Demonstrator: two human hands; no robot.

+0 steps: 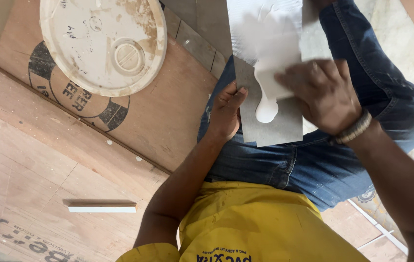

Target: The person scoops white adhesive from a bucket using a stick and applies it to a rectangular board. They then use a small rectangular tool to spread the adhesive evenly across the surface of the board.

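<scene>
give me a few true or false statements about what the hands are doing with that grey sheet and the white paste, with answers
1. The left hand grips the edge of the grey sheet. True.
2. The right hand rests on the round lid. False: it is on the sheet, at the white paste; the lid lies apart on the plywood board.
3. The sheet lies across the person's lap, over blue jeans. True.
4. The paste covers the whole sheet. False: the near end is bare grey, with only a drip running down.
5. A small white-edged strip lies on the wooden floor. True.
6. The right wrist is bare. False: it wears a beaded bracelet.
</scene>
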